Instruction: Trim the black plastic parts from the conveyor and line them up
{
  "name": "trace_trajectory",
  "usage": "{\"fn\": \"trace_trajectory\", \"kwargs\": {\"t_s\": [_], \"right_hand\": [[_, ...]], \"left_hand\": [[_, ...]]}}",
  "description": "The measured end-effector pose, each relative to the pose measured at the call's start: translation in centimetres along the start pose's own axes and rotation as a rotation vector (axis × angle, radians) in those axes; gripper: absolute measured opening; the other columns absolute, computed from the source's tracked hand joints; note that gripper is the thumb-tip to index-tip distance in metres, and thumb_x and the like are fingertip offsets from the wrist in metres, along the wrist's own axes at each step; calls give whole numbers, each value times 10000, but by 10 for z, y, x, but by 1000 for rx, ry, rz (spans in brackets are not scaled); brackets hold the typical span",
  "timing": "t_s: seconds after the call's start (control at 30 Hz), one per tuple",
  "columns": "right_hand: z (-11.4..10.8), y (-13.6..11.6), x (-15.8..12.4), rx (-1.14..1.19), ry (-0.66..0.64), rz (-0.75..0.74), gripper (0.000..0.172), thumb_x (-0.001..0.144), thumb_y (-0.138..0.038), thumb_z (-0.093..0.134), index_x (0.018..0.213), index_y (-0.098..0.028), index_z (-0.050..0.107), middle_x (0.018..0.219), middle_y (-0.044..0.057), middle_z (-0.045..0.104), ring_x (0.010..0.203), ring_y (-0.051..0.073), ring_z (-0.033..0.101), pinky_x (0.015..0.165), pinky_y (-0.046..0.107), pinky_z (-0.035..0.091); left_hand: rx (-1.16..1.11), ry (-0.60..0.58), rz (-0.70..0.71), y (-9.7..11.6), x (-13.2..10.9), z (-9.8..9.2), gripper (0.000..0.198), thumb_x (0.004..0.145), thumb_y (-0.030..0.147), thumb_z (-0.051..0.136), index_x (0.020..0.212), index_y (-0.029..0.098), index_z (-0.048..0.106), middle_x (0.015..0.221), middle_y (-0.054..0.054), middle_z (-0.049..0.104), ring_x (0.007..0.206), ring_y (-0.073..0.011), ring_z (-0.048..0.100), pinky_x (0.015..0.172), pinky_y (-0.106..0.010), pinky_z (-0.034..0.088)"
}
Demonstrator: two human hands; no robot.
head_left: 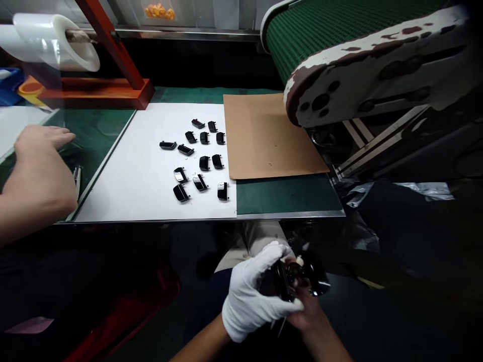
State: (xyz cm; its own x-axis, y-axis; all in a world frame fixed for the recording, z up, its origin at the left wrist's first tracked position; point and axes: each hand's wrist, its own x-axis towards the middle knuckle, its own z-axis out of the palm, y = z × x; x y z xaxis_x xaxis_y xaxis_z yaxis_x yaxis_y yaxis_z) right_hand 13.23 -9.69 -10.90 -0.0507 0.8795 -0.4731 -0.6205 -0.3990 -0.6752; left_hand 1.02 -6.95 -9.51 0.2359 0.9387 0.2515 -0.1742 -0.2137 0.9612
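Over my lap, below the table's front edge, my left hand [251, 296] wears a white glove and is closed around a glossy black plastic part [279, 281]. Just to its right is my bare right hand [307, 304], with fingers bent in against the same black part; they are partly hidden and dark. A shiny black piece sticks out to the right of them, and thin pale tips show below. On a white sheet [124, 171] lie several small glossy black clips [181, 193] with little pins, spread apart from each other.
Brown cardboard [271, 141] lies right of the sheet. A green conveyor belt [347, 30] with a chipped white frame overhangs the right side. Another person's forearm [41, 181] reaches in from the left, below a clear film roll [56, 42] on a red-brown stand [98, 93].
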Motion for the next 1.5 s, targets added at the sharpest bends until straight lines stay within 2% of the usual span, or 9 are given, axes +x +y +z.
{"fn": "trace_trajectory", "kwargs": {"t_s": [0.17,0.3,0.57,0.73,0.93,1.07,1.17,1.37,1.5], "right_hand": [[-9,-36,-8,-103,101,-79,361,454,-425,880,573,-196,627,450,-39,548,339,26,273,331,175,173],[-12,-35,-6,-239,145,6,322,527,-323,865,542,-127,610,488,6,580,336,3,281,337,171,109],[-21,-15,-11,-375,192,168,261,592,-300,841,628,-106,671,516,35,624,339,20,342,347,171,125],[-38,-36,-24,-301,270,32,372,547,-442,853,599,-137,646,498,9,589,334,-1,294,348,170,132],[-40,-54,-19,-182,336,-191,361,602,-442,834,632,-165,604,561,6,608,341,-19,298,375,161,205],[-33,-56,-11,-120,346,-274,361,618,-475,810,714,-190,610,539,-38,529,329,-12,266,358,164,164],[-33,-53,-8,-69,386,-300,355,647,-491,787,682,-194,596,493,-60,468,326,-7,222,350,170,156],[-30,-51,-7,-121,408,-258,392,608,-520,803,728,-183,643,571,-12,554,352,0,266,360,173,168],[-24,-47,-4,-238,347,-226,430,654,-567,751,728,-165,616,567,-16,528,362,5,261,350,173,159]], "left_hand": [[208,-282,-308,20,18,-16,508,620,233,839,1099,169,682,987,-32,724,883,-212,686,835,-254,541],[310,-432,-517,20,21,-21,319,684,197,766,998,190,709,843,28,711,786,-166,677,733,-209,532],[450,-511,-621,-5,-4,-19,284,634,215,766,914,189,726,751,27,723,699,-187,689,637,-225,536],[595,-421,-492,-3,0,-27,492,680,239,777,1152,218,641,1072,-25,703,972,-210,666,874,-284,527],[816,-292,-158,-3,83,-30,561,752,213,731,1274,201,528,1287,-87,580,1256,-271,475,1088,-413,365],[962,-241,-90,-17,149,-22,510,718,192,747,1194,139,573,1133,-157,643,1158,-365,525,993,-527,403],[1021,-229,-96,-30,168,-20,461,649,177,797,1072,131,620,1008,-150,684,1050,-377,587,911,-535,451],[962,-158,-74,-15,122,-24,682,769,318,737,1342,127,420,1326,-178,542,1264,-303,484,1062,-444,379],[526,-339,-136,10,68,-19,998,624,420,830,1439,196,299,1330,-111,565,1197,-259,566,1011,-320,475]]}}
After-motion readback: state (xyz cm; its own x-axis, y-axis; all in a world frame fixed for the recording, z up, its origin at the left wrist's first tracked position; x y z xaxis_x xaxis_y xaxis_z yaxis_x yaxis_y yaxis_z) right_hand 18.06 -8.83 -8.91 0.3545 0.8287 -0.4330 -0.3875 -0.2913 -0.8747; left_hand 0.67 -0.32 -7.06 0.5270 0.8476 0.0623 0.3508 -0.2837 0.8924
